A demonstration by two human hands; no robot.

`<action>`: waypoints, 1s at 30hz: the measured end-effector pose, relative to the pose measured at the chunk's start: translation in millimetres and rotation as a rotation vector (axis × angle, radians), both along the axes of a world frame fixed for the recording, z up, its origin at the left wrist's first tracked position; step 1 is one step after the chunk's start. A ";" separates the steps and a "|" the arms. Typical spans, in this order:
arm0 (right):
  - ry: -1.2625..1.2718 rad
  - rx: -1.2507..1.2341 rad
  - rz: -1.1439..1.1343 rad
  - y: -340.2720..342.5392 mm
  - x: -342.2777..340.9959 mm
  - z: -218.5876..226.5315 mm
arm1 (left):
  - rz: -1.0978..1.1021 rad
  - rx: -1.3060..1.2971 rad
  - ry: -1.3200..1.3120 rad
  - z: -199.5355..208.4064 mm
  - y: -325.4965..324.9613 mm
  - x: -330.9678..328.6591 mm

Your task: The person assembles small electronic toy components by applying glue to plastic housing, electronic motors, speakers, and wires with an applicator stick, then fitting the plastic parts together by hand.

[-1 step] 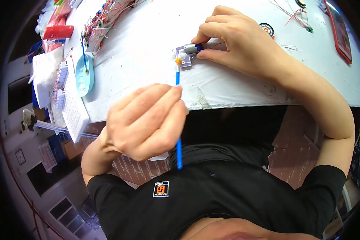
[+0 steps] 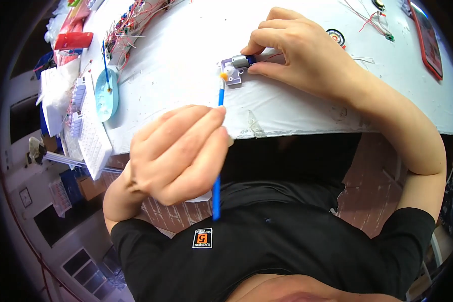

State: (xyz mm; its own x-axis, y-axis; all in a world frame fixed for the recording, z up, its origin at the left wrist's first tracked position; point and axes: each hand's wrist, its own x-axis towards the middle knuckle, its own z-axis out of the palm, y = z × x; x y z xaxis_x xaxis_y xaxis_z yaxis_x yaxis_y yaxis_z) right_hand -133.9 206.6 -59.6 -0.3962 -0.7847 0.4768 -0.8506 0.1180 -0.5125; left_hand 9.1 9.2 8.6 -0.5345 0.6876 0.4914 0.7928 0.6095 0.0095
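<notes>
My left hand (image 2: 178,153) is closed round a thin blue-handled brush (image 2: 216,201). Its pale neck and orange-yellow tip point away from me and reach a small white plastic gear housing (image 2: 234,78) on the table. The tip is at the housing's left side; whether it touches cannot be told. A small silver motor (image 2: 240,61) with a blue end is seated at the housing's far right corner. My right hand (image 2: 307,53) pinches the motor between thumb and fingers. Inside the housing is a white gear (image 2: 230,70), partly covered.
On the left lies a light blue dish (image 2: 101,103) with a thin blue stick in it, beside a white gridded tray (image 2: 93,143) and a red object (image 2: 73,41). Tangled wires (image 2: 131,25) lie farther back. A round speaker (image 2: 335,36) and a red-edged phone (image 2: 428,43) are right.
My left hand has drawn slightly left and toward me, and the brush has tilted, its handle end shifting left. The right hand and motor have stayed in place.
</notes>
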 end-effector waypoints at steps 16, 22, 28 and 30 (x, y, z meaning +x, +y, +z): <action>-0.001 -0.013 -0.003 -4.6 0.7 -0.6 | -0.025 0.000 -0.045 3.8 -7.0 -1.4; 0.025 -0.010 0.004 -3.9 0.8 -2.1 | -0.007 0.018 0.038 -6.5 -6.6 -6.7; 0.030 -0.044 0.020 -8.5 -1.3 -8.6 | 0.005 0.037 -0.017 -10.5 -18.1 7.8; 0.038 -0.062 0.003 -8.2 -2.9 -12.1 | 0.089 0.097 -0.013 -5.2 -28.6 17.2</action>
State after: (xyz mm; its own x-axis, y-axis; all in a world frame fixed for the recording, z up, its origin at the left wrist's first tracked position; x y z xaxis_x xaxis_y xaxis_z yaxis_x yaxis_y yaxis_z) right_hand -136.8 198.3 -71.7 -0.3746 -0.7540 0.5396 -0.8700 0.0846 -0.4858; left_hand 26.2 -19.3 3.4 -0.5979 0.5867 0.5462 0.7353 0.6728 0.0821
